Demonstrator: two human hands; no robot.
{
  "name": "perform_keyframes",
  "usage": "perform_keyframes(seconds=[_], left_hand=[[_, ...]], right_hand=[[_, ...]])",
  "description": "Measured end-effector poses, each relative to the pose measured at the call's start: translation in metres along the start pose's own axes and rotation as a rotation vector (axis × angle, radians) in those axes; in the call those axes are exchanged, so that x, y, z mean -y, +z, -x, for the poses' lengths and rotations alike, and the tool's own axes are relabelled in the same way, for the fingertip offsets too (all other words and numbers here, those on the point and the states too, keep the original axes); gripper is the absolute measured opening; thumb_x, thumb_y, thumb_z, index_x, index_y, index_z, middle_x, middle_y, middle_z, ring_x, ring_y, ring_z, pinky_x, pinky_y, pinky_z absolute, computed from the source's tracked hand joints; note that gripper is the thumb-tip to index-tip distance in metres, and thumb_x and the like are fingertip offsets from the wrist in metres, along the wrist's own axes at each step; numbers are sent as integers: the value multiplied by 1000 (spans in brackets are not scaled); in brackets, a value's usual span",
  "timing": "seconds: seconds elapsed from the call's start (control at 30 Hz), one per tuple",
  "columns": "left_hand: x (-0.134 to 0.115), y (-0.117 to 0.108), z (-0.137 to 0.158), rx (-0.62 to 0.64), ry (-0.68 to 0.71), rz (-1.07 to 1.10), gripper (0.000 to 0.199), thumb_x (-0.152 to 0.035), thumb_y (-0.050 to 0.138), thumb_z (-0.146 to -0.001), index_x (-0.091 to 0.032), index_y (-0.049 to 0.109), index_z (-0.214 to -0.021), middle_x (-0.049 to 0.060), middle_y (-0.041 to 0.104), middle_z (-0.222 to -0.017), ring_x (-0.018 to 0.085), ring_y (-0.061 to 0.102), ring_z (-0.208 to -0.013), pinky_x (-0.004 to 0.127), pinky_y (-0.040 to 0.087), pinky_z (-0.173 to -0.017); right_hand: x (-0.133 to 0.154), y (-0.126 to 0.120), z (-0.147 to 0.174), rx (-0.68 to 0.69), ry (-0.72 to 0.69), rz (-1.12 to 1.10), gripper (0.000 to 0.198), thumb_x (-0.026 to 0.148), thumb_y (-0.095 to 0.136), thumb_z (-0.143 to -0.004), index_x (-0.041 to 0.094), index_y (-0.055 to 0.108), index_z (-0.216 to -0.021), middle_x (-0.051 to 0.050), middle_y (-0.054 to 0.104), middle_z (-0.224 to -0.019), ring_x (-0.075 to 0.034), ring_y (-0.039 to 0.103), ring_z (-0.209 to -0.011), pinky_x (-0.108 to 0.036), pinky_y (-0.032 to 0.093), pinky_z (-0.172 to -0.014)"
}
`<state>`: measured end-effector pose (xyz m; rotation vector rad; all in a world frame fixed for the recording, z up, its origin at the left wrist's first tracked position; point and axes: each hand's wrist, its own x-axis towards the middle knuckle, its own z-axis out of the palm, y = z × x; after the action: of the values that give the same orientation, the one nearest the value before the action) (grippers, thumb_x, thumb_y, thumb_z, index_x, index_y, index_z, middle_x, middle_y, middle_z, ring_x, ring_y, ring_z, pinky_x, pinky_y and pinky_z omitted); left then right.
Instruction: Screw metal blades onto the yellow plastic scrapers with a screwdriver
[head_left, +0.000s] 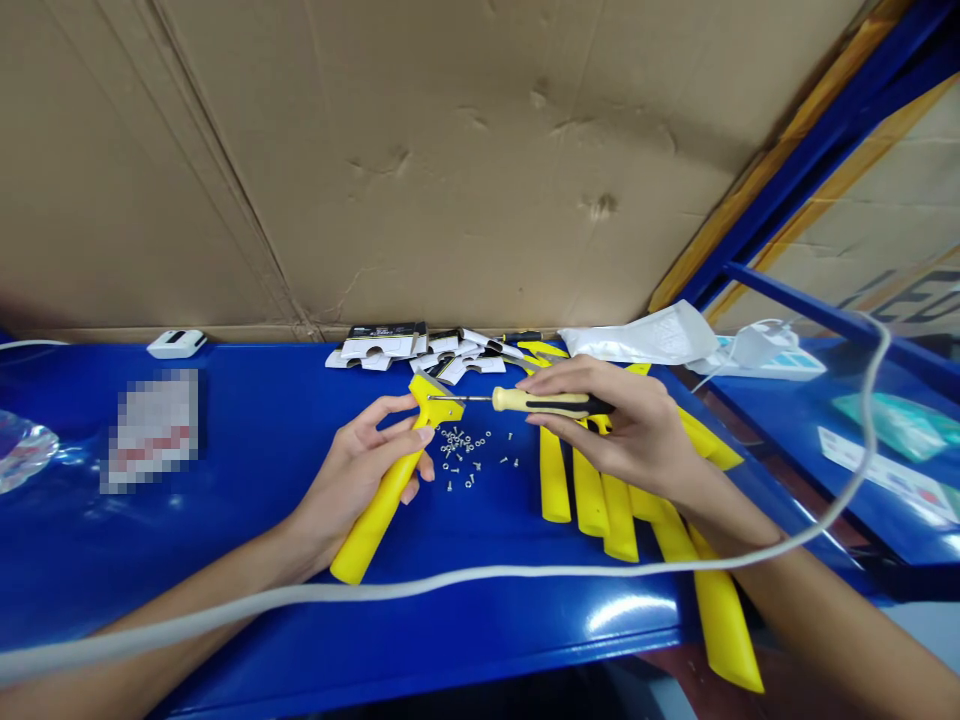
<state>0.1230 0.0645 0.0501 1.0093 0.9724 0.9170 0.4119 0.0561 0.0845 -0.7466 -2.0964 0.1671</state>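
My left hand point(375, 465) is closed around a yellow scraper point(382, 510), its handle slanting down to the left and its wide head up. In my right hand point(622, 420) is a screwdriver point(525, 401) with a cream and black handle, held level. Its thin shaft points left, and the tip meets the scraper's head near a small screw. Below the shaft, several small screws and nuts point(461, 445) lie scattered on the blue table point(465, 620). Under and beside my right hand are several more yellow scrapers point(553, 475), partly hidden by the hand and forearm.
Flat card boxes point(382, 345) pile up against the cardboard wall point(450, 180). A white packet point(637, 335) and a power strip point(780, 360) lie at the back right. A white cable point(525, 572) crosses in front of both forearms. A white device point(177, 344) sits back left.
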Motion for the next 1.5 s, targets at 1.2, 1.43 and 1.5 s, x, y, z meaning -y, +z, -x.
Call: perform_keyframes(seconds=[1.2,1.43,1.5], left_hand=[[2,-2,0,15,-4,-1,57,-36,88,-85,-23,57,-130,1,72,-67,13,59,-47,21,46,-46],[1,-2,-2,-16,-7,47,57,-35,89,-84,-23,58,-130,0,71,-66,12,58,-46,20,43,-45],[1,-2,-2,-15,-11,33,56,-34,88,-84,-22,58,-130,0,71,-67,12,58,-46,20,44,-45]], right_hand=[[-4,10,3,-103,209,37,14,34,78,-99,24,69,-101,-1,75,-90,-15,70,-70,-31,57,-65],[-6,10,6,11,178,70,22,36,80,-95,24,68,-110,-3,74,-96,-18,69,-78,-31,55,-66],[-3,9,5,3,225,54,17,38,78,-98,24,69,-101,0,71,-85,-15,63,-67,-29,48,-58]])
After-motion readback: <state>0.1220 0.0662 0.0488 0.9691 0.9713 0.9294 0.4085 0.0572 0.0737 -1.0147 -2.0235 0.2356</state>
